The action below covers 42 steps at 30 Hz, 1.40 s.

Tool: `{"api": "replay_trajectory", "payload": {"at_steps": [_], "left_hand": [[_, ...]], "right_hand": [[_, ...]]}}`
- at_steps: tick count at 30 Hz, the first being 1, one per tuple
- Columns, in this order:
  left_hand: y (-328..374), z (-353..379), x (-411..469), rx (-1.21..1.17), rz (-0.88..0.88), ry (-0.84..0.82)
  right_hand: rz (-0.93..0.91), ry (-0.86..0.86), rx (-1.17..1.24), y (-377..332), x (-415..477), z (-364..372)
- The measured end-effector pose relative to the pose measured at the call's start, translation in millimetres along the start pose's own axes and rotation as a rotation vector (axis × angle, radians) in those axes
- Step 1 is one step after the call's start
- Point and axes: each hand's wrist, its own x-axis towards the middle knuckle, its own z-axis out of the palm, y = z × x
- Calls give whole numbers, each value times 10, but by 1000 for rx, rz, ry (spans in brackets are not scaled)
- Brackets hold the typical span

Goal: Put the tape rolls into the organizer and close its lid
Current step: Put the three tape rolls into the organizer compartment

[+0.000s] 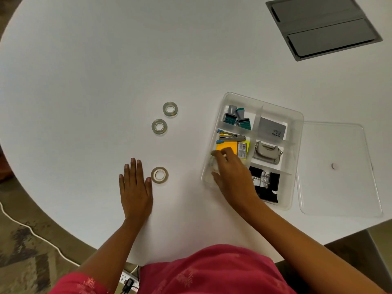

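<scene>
The task looks barely past its start. Three clear plastic tape rolls lie out on the round white worktop (84,85): the farthest roll (170,109), a second roll (159,126) just beside it and nearer the person, and a third roll (159,175) nearer still, set apart from the pair. The left hand (135,185) lies flat and open on the worktop, its grip holding nothing, the thumb tip touching or almost touching the third roll. The right hand (231,175) reaches into the near-left compartment of the clear, divided plastic organizer (297,132), fingers curled over something pale and glassy; it may be a fourth tape roll being set down, though the hand hides too much to be sure, and I cannot tell whether that grip is closed on it or letting go. The transparent flat lid (337,166) lies off on the worktop, touching the organizer's right side. By my reading, three rolls remain to be put in, then the lid fitted.
</scene>
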Motion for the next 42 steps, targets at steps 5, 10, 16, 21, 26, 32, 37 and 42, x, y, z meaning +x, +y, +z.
{"api": "replay_trajectory", "payload": {"at_steps": [5,10,16,21,26,32,37,42], "left_hand": [[6,-9,-5,-5,-1,0],[15,-30,-7,0,-1,-5],[13,-12,1,-1,-5,-12],[8,-5,-1,1,-3,-2],[3,-5,2,-2,-5,0],[6,-9,0,-3,-4,2],[1,-5,4,-6,-7,0],[0,0,9,0,-10,-10]], "right_hand": [[162,-86,-86,309,-97,64],[182,-115,-274,306,-41,224],[239,-160,-332,349,38,297],[267,-147,-293,327,-7,335],[301,-128,-243,308,0,299],[75,189,-121,9,58,169],[-280,124,49,-471,173,369],[-428,-158,-64,-820,275,813]]}}
